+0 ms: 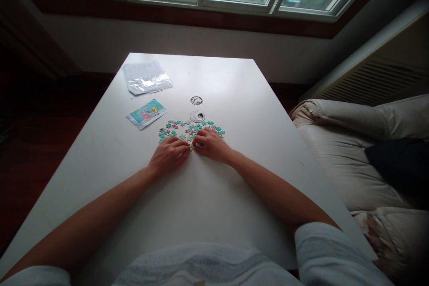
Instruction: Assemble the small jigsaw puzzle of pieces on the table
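Many small jigsaw puzzle pieces (pixel 172 124), mostly green with some pink and yellow, lie loosely spread on the white table (pixel 204 196). My left hand (pixel 170 153) rests at the near edge of the spread, its fingers curled and closed at a small puzzle piece (pixel 191 147). From the other side my right hand (pixel 211 144) closes its bent fingers on the same spot, so the fingertips of both hands almost meet. The fingers partly hide what they pinch. Further pieces lie just beyond both hands.
A picture card (pixel 146 114) with a colourful cartoon lies left of the pieces. Behind it is a clear plastic bag (pixel 149 78) with papers. Two round metallic discs (pixel 197 116) sit beyond the pieces. A pale sofa (pixel 335 156) stands at the right, windows ahead.
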`<action>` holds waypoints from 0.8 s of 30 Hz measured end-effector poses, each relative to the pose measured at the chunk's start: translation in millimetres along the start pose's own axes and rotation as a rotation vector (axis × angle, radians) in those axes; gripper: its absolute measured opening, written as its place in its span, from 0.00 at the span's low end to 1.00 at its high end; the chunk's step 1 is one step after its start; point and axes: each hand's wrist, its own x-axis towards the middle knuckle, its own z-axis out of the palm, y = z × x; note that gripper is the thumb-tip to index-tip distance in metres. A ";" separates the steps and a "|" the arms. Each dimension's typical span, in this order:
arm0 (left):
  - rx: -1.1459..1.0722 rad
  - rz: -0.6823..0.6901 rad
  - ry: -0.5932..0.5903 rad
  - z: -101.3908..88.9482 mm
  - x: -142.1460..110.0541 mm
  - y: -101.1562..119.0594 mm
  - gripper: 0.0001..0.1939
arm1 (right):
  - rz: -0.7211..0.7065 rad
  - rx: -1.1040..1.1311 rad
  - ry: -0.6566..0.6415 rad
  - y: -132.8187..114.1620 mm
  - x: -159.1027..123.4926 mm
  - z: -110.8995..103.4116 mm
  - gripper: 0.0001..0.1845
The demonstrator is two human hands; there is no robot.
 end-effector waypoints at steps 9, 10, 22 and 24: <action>-0.003 -0.003 -0.006 -0.2 0.7 2.0 0.12 | -0.011 -0.037 -0.009 -0.5 0.8 -0.3 0.04; -0.002 -0.005 -0.010 -0.1 0.8 2.3 0.12 | -0.009 -0.039 -0.010 -0.9 0.9 -0.6 0.04; 0.030 0.034 -0.052 -2.7 3.2 3.8 0.13 | -0.012 0.020 -0.008 1.7 0.6 -0.1 0.05; 0.047 0.036 -0.068 -3.4 3.8 4.4 0.13 | -0.012 0.027 -0.007 2.2 0.6 -0.5 0.05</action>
